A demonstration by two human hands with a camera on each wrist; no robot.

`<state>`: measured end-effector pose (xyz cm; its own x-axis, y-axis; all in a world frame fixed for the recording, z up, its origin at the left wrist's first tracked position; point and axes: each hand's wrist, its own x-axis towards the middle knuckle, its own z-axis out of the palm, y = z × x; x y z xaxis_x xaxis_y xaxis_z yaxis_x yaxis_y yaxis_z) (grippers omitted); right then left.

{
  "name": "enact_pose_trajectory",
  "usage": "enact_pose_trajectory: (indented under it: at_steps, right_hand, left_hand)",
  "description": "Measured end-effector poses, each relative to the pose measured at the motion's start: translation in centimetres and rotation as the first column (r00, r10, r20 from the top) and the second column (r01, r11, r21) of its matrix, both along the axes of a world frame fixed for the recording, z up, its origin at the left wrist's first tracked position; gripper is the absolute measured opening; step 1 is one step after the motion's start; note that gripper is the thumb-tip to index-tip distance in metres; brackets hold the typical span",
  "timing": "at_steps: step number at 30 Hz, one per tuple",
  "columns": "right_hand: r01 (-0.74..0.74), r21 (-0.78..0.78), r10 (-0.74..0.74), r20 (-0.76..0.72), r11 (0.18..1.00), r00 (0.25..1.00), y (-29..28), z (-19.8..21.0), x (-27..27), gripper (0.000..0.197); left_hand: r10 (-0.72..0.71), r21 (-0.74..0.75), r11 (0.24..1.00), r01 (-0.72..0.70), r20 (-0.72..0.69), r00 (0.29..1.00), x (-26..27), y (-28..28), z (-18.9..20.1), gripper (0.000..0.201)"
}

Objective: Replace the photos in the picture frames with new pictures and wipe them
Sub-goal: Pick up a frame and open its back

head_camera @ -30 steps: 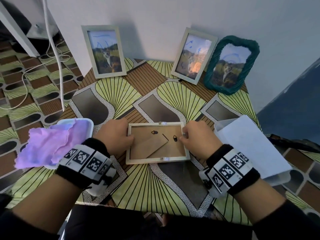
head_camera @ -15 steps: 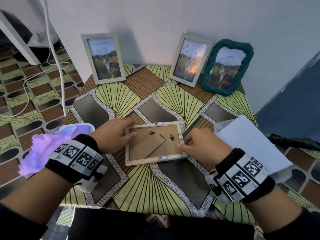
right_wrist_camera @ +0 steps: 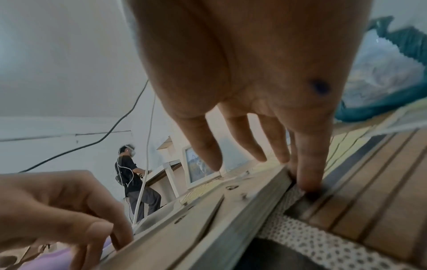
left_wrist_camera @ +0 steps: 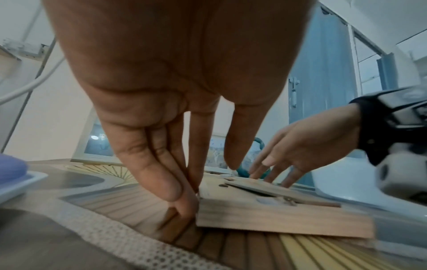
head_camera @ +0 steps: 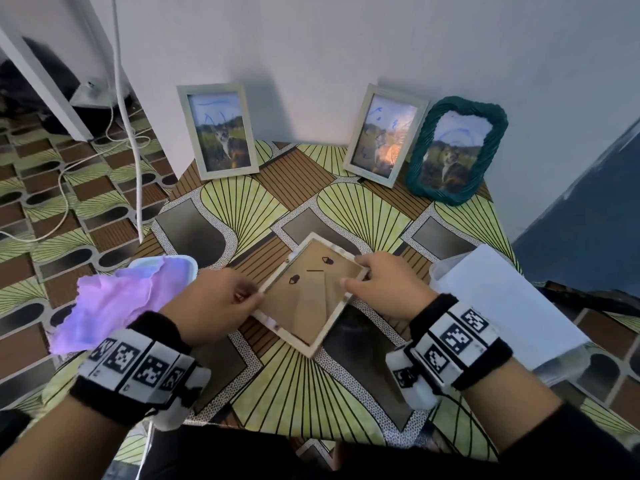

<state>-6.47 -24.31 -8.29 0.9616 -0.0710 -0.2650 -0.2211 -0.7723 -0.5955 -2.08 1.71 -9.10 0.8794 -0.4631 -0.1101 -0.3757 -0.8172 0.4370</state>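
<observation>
A pale wooden picture frame [head_camera: 311, 299] lies face down on the patterned table [head_camera: 298, 393], turned diagonally, its brown backing and two small hooks showing. The fingers of my left hand [head_camera: 252, 297] reach straight down against its left edge [left_wrist_camera: 277, 217], with the thumb free above it. My right hand [head_camera: 356, 271] spreads over the upper right corner, its index finger [right_wrist_camera: 309, 179] pressing down beside the frame's rim [right_wrist_camera: 196, 219] and the other fingers over the backing.
Three photo frames lean on the wall: a grey one [head_camera: 223, 131], a second grey one [head_camera: 384, 135] and a teal woven one [head_camera: 457, 150]. A purple cloth [head_camera: 117, 299] lies in a white tray [head_camera: 187, 265] at the left. White sheets [head_camera: 502, 299] sit at the right. A person [right_wrist_camera: 134, 182] stands far behind.
The face-down frame has been turned counter-clockwise, from lying square to lying diagonally. Both hands stayed at its edges and moved round with it.
</observation>
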Motion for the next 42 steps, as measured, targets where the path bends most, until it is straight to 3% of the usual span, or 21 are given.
enact_pose_trajectory:
  at_steps: [3, 7, 9, 12, 15, 17, 21, 25, 31, 37, 42]
  right_hand:
    - [0.011, 0.069, -0.010, -0.014, 0.998, 1.000, 0.8, -0.1, 1.3, 0.027]
    - [-0.064, -0.089, 0.060, -0.049, 0.994, 0.997, 1.4, 0.0, 1.9, 0.053]
    - [-0.096, -0.090, 0.092, -0.056, 0.991, 0.994, 1.4, 0.0, 1.7, 0.060]
    - [-0.137, -0.050, 0.136, -0.019, 0.989, 0.991, 0.8, 0.0, 0.5, 0.053]
    - [-0.183, -0.091, 0.189, 0.073, 0.979, 0.979, -0.2, -0.2, -1.1, 0.029]
    - [-0.206, -0.139, 0.221, 0.100, 0.969, 0.970, -1.0, -0.4, -2.1, 0.028]
    - [-0.349, -0.210, 0.358, 0.003, 0.913, 0.934, -2.0, -1.7, -3.4, 0.055]
    - [-0.395, -0.223, 0.394, -0.052, 0.891, 0.918, -2.3, -2.7, -3.8, 0.069]
    - [-0.399, -0.201, 0.389, -0.088, 0.895, 0.917, -2.4, -2.9, -3.6, 0.068]
    - [-0.402, -0.202, 0.399, -0.058, 0.893, 0.915, -2.3, -2.5, -3.5, 0.065]
    - [-0.400, -0.181, 0.397, -0.052, 0.899, 0.916, -2.2, -2.2, -3.3, 0.065]
  left_hand:
    - [-0.021, -0.015, 1.000, 0.021, -0.012, 1.000, -1.2, -0.4, -0.3, 0.019]
    - [-0.114, -0.010, 0.994, 0.113, -0.039, 0.993, -2.1, -1.3, -0.8, 0.015]
    - [-0.143, 0.001, 0.990, 0.143, -0.042, 0.989, -2.2, -1.7, -0.9, 0.014]
    - [-0.142, 0.048, 0.989, 0.143, -0.006, 0.990, -1.7, -1.9, -0.9, 0.018]
    - [-0.145, 0.037, 0.989, 0.141, 0.121, 0.982, -0.9, -2.4, -0.3, 0.012]
    - [-0.198, 0.008, 0.980, 0.200, 0.174, 0.965, -0.3, -3.2, 0.2, 0.018]
    - [-0.459, 0.219, 0.878, 0.425, 0.137, 0.878, 0.4, -5.4, 0.4, 0.051]
    - [-0.619, 0.386, 0.729, 0.564, 0.021, 0.785, 0.6, -6.9, 0.1, 0.063]
    - [-0.640, 0.399, 0.705, 0.586, 0.002, 0.768, 0.6, -7.3, 0.6, 0.060]
    - [-0.579, 0.323, 0.774, 0.544, 0.016, 0.815, 0.7, -7.9, 1.2, 0.032]
    - [-0.542, 0.344, 0.790, 0.507, 0.007, 0.840, 0.3, -8.1, 1.4, 0.054]
